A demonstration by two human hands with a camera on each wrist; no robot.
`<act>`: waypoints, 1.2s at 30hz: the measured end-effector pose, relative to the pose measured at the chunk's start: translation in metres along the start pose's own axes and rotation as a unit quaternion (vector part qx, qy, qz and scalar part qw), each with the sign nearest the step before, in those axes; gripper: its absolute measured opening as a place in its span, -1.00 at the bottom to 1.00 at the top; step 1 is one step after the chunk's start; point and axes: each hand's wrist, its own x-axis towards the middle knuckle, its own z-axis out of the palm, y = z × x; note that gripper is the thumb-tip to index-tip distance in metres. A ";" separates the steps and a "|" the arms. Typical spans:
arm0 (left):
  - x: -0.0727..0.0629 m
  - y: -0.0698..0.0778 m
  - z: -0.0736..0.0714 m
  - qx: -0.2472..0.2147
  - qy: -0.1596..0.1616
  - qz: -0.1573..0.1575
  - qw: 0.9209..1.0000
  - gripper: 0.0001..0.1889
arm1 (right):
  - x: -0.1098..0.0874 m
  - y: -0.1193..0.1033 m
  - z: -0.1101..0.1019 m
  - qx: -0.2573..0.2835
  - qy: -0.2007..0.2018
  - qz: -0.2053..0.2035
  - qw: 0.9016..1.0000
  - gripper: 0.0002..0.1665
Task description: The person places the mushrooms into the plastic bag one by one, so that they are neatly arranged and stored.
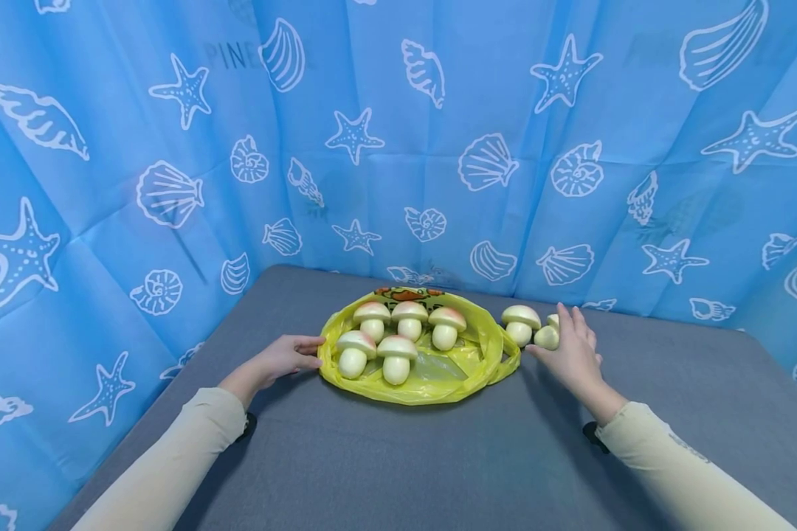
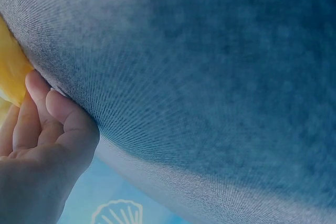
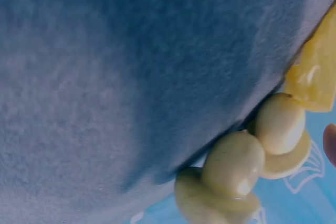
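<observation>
A yellow plastic bag (image 1: 432, 394) lies spread open on the grey table, its rim rolled into a ring. Several toy mushrooms (image 1: 395, 366) with pale stems and reddish-tinged caps stand inside it. My left hand (image 1: 288, 359) rests its fingertips against the bag's left rim; the left wrist view has this hand (image 2: 50, 140) beside the yellow edge. To the right of the bag stands one mushroom (image 1: 521, 332), and another mushroom (image 1: 547, 336) lies partly hidden behind my right hand (image 1: 574, 358). The right hand's fingers are extended around that second mushroom, not visibly gripping it.
Grey cloth covers the table (image 1: 398, 464). A blue curtain (image 1: 385, 110) with white seashell and starfish prints hangs behind and at the sides, close to the table's back edge. A bag handle loop (image 1: 510, 365) sticks out to the right, near the loose mushrooms.
</observation>
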 end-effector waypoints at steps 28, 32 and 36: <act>0.000 0.002 0.001 0.005 -0.003 -0.004 1.000 -0.39 | 0.036 0.023 0.004 -0.081 -0.049 0.003 0.995 0.03; 0.000 0.002 0.000 0.003 -0.004 -0.005 1.000 -0.39 | 0.038 0.026 0.005 -0.087 -0.049 -0.007 0.995 0.01; -0.001 0.002 0.000 0.002 -0.005 -0.004 1.000 -0.39 | 0.040 0.028 0.004 -0.095 -0.054 -0.020 0.994 -0.01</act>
